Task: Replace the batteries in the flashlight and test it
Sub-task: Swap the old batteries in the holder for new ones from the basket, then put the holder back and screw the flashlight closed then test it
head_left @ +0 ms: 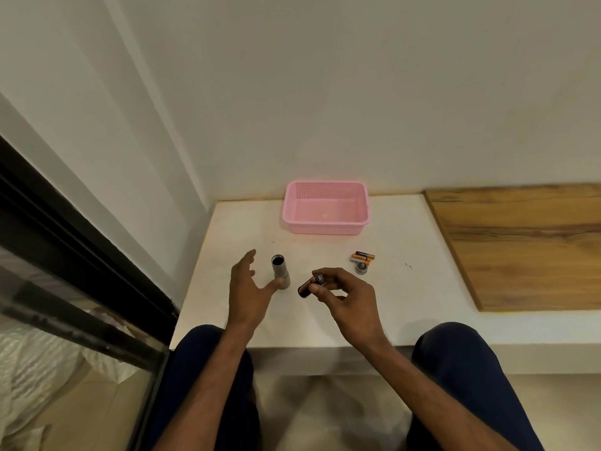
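Item one: we record a white desk (pixel 325 320) set into a corner against a pale wall, with a wooden board (pixel 520 242) lying on its right part. Item two: a pink plastic basket (pixel 326 227) with perforated walls stands at the back of the desk, close to the wall. Item three: a grey flashlight body (pixel 280 271) stands upright near the middle of the desk, its open dark end facing up. Item four: the left hand (pixel 247 288) hovers just beside the flashlight body on its left, fingers (pixel 247 258) spread and released, the thumb tip at or touching its lower part; we cannot tell whether there is contact. Item five: the right hand (pixel 344 294), to the right of the flashlight body, has its fingers (pixel 325 275) pinched around a dark battery holder (pixel 307 286), tilted with its lower end toward the flashlight and raised off the desk. Item six: loose batteries (pixel 363 256) in orange and black lie side by side further right, near the front right corner of the basket but apart from it. Item seven: a small round grey cap (pixel 361 267) sits just in front of those batteries, touching or nearly so. Item eight: dark trouser knees (pixel 455 353) show below the desk edge.
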